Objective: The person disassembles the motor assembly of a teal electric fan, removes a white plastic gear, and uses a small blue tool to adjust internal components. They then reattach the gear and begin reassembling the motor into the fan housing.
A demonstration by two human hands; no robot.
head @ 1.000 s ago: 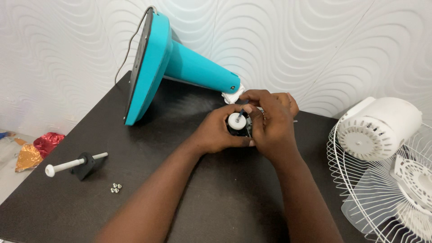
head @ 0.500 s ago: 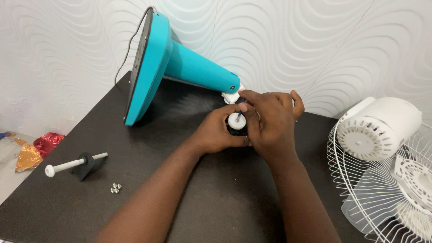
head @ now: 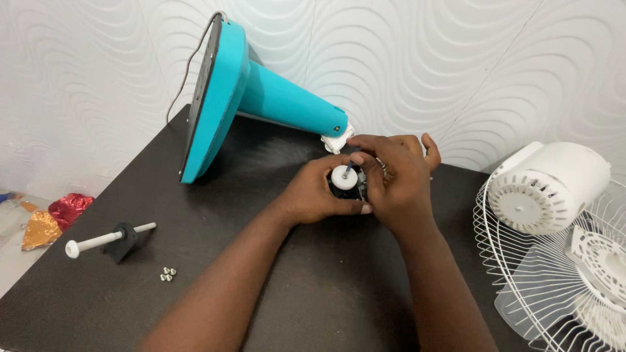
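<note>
**Hands barely shifted on the small fan part**

Since the earlier frames, only the right hand [head: 399,184] has turned slightly; both hands stay on the small black-and-white part [head: 345,182] mid-table. The left hand [head: 319,192] is clamped around it; the right's fingers pinch at its top. The fan looks well dismantled: teal stand [head: 261,98] tipped over, white motor housing [head: 548,189], wire guard [head: 521,274], bolt [head: 104,240] and nuts [head: 168,274] lie apart. Nothing blocks the hands.

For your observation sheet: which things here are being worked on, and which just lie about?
In hand: left hand and right hand hold a small black part with white knob.

Lying about: teal fan stand, white bolt, nuts, fan motor, wire grille.
</note>
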